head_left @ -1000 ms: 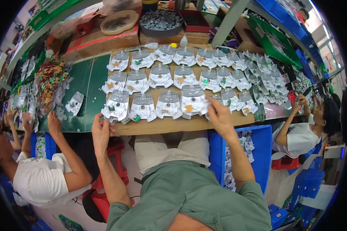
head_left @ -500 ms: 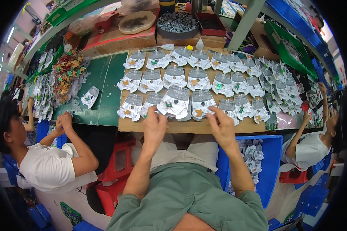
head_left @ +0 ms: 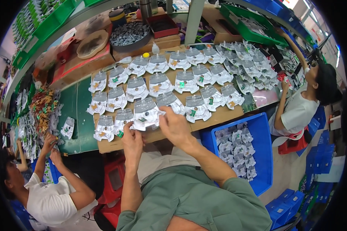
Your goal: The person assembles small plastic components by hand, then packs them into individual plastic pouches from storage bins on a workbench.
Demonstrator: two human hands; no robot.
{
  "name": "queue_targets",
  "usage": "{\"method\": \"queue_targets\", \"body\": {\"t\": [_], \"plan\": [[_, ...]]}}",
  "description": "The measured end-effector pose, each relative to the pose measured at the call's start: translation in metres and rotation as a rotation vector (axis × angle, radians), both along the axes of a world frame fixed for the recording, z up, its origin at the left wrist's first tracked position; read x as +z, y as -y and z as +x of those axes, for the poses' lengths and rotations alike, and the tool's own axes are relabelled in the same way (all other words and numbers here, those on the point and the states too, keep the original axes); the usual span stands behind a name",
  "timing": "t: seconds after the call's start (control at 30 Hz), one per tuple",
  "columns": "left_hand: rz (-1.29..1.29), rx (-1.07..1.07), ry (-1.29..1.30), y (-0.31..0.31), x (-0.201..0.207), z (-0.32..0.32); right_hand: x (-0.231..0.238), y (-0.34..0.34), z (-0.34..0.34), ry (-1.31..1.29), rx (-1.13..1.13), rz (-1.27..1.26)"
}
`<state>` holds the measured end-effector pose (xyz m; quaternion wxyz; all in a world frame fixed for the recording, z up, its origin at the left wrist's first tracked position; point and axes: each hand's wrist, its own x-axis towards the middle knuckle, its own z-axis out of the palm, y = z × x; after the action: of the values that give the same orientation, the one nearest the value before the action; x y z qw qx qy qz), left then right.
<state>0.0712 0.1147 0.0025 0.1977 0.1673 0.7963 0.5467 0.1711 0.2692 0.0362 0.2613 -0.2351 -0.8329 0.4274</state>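
Note:
A grey-and-white plastic housing (head_left: 145,111) with a round hole in its middle is tilted up at the front of the cardboard. My left hand (head_left: 132,143) is closed on its lower left corner, thumb and fingers pinched. My right hand (head_left: 176,129) is at the housing's right edge, fingers curled together; what they pinch is hidden. Beside them, partly behind my right hand, lies another housing (head_left: 169,101). More such housings stand in rows on the cardboard sheet (head_left: 154,135), some with a green piece, others with an orange one, such as a housing (head_left: 104,128) at the front left.
A blue bin (head_left: 264,154) with several housings stands right of my lap. Housings are heaped (head_left: 250,63) at the right. Behind the rows are a round tray of small metal parts (head_left: 130,48) and a white bottle (head_left: 155,48). One person (head_left: 58,196) works at left, another (head_left: 297,100) at right.
My view has turned right and tilted, so the table sits further left. My right hand has moved from the neighbouring housing to the right edge of the one my left hand holds.

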Motion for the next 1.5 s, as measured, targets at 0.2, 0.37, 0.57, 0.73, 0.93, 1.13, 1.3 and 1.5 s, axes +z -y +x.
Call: {"method": "queue_targets", "body": {"t": [0.2,0.37,0.57,0.73,0.93,1.13,1.3,1.5], "plan": [[0.005,-0.015,0.015,0.000,0.004,-0.001,0.017,-0.078,0.077,0.086,-0.231,0.047],[0.008,-0.008,-0.121,0.001,0.013,0.009,-0.022,-0.112,0.103,0.079,-0.279,0.264],[0.026,-0.043,-0.071,0.009,0.017,0.009,0.005,-0.109,0.087,0.314,-0.322,0.263],[0.077,-0.163,0.117,0.012,0.037,0.009,0.066,-0.134,-0.018,0.113,0.016,0.320],[0.155,-0.315,0.283,0.002,0.038,0.010,0.061,-0.183,-0.241,-0.001,0.214,0.563],[0.167,-0.335,0.400,0.003,0.037,0.003,0.034,-0.193,-0.348,0.430,0.159,0.738],[0.183,-0.317,0.483,0.004,0.032,-0.005,0.014,-0.216,-0.359,0.223,0.210,0.779],[0.208,-0.357,0.468,0.002,0.040,-0.014,0.016,-0.250,-0.350,-0.027,0.037,0.483]]}}
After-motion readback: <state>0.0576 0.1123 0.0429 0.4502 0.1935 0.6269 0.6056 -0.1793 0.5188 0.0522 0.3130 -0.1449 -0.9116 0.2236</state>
